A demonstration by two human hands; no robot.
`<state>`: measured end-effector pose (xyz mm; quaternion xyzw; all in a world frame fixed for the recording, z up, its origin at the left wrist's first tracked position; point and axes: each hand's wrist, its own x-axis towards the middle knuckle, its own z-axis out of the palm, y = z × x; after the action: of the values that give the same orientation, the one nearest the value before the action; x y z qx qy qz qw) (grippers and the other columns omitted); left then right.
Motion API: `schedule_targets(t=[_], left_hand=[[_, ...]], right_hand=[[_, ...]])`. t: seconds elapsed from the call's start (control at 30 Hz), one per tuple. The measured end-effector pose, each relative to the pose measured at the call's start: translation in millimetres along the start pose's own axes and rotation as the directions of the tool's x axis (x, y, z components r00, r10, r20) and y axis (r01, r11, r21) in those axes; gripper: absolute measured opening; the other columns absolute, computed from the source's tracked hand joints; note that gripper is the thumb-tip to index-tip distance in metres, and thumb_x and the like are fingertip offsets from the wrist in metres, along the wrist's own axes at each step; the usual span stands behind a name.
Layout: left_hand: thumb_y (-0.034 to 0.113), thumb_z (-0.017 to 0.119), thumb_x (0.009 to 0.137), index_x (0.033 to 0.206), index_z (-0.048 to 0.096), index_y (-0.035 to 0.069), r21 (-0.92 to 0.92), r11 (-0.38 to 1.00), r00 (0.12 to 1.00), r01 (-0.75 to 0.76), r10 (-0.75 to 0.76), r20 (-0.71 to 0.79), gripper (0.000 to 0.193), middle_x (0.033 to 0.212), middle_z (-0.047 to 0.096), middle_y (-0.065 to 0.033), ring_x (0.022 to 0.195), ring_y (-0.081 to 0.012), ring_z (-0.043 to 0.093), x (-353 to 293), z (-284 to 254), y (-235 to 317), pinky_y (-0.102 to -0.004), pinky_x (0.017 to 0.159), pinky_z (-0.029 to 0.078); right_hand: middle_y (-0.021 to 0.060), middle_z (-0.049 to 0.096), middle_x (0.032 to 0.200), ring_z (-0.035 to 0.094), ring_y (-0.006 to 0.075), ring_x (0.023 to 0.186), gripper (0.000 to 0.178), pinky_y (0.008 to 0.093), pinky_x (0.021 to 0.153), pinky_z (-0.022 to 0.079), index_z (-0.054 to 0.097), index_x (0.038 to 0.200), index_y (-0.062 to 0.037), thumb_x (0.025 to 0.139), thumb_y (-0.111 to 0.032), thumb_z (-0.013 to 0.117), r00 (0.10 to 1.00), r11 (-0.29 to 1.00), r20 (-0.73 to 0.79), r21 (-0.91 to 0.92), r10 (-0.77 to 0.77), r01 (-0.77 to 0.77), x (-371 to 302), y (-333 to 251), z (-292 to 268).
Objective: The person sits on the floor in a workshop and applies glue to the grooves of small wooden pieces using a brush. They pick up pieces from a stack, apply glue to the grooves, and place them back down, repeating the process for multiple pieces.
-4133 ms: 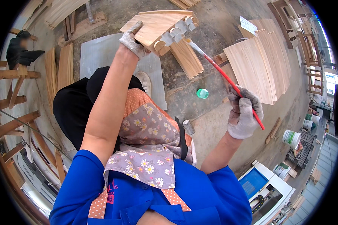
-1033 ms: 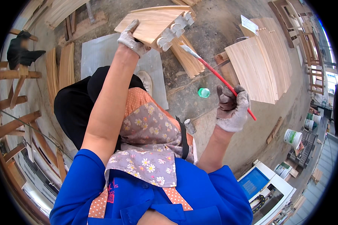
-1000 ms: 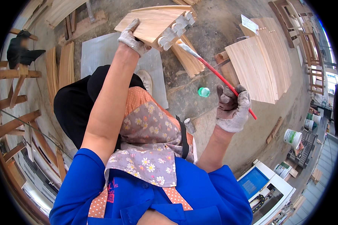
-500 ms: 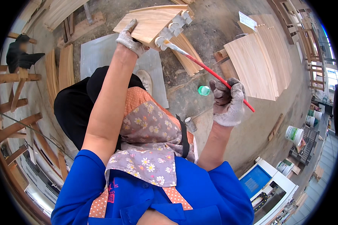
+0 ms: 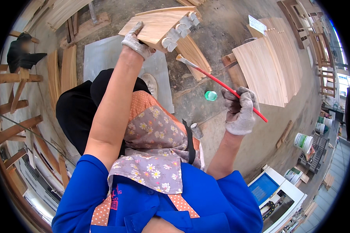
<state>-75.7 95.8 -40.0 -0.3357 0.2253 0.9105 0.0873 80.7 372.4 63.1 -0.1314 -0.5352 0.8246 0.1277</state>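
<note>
We see matt, straight-grained wood in the held panel (image 5: pixel 157 29); dull, grubby cloth covers our left hand (image 5: pixel 138 42) and right hand (image 5: pixel 241 110); our brush (image 5: pixel 216 78) has a glossy red handle; past the right edge of the smooth grey sheet (image 5: pixel 101 58), the concrete floor (image 5: pixel 184 103) looks rough and matt, the green cup (image 5: pixel 210 96) shiny, translucent plastic

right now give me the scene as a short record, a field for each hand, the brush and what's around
left hand: gloved hand gripping a pale wooden piece
piece edge: rounded ends, with grey areas, facing right
right hand: gloved hand holding a brush by its red handle
brush tip: points up and left; a gap shows between it and the held piece
floor: small green container; pale boards to the right
far right: white bucket
</note>
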Motion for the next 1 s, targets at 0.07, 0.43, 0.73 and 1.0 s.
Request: schedule_targets(t=[0.07, 0.43, 0.73, 1.0], left_hand=[[0.036, 0.069, 0.072, 0.106, 0.053, 0.015, -0.017, 1.0, 1.0, -0.005, 0.006, 0.007, 0.043, 0.098, 0.062, -0.0055, 0.078, -0.023, 0.06, 6, -5, 3, -0.0381, 0.052, 0.036], [0.033, 0.069, 0.072, 0.109, 0.051, 0.013, -0.031, 0.999, 0.999, -0.035, 0.035, 0.004, 0.046, 0.099, 0.062, -0.0073, 0.078, -0.0251, 0.06, 1, -1, 0, -0.0433, 0.052, 0.04], [0.033, 0.067, 0.074, 0.114, 0.049, 0.013, -0.017, 0.999, 0.996, -0.039, 0.04, 0.075, 0.048, 0.104, 0.061, -0.0078, 0.088, -0.0256, 0.061, 2, -1, 1, -0.0457, 0.059, 0.048], [0.034, 0.067, 0.074, 0.111, 0.052, 0.013, -0.098, 0.995, 0.994, -0.023, 0.033, 0.108, 0.045, 0.102, 0.062, -0.0075, 0.088, -0.026, 0.062, 0, 0, 2, -0.0462, 0.064, 0.05]], right_hand=[[0.0152, 0.059, 0.069, 0.062, 0.0273, 0.058, 0.018, 0.0335, 0.051, 0.053, 0.054, 0.089, 0.0049, 0.083, -0.01, 0.047, 0.999, 0.985, 0.027, 0.165, 0.047, -0.05, 0, -3, -3], [0.019, 0.061, 0.07, 0.061, 0.0232, 0.056, 0.017, 0.0296, 0.054, 0.051, 0.053, 0.091, 0.005, 0.085, -0.009, 0.047, 0.994, 0.996, -0.111, 0.091, -0.003, 0.014, 7, 9, 28], [0.0169, 0.061, 0.069, 0.058, 0.0211, 0.052, 0.018, 0.0324, 0.056, 0.053, 0.053, 0.089, 0.0032, 0.085, -0.013, 0.047, 0.998, 0.997, -0.055, 0.076, 0.014, -0.01, 8, 6, 28], [0.0188, 0.06, 0.069, 0.058, 0.022, 0.053, 0.018, 0.0313, 0.055, 0.051, 0.053, 0.09, 0.0051, 0.085, -0.011, 0.045, 0.999, 0.995, -0.045, 0.1, -0.008, 0.012, 8, 0, 12]])
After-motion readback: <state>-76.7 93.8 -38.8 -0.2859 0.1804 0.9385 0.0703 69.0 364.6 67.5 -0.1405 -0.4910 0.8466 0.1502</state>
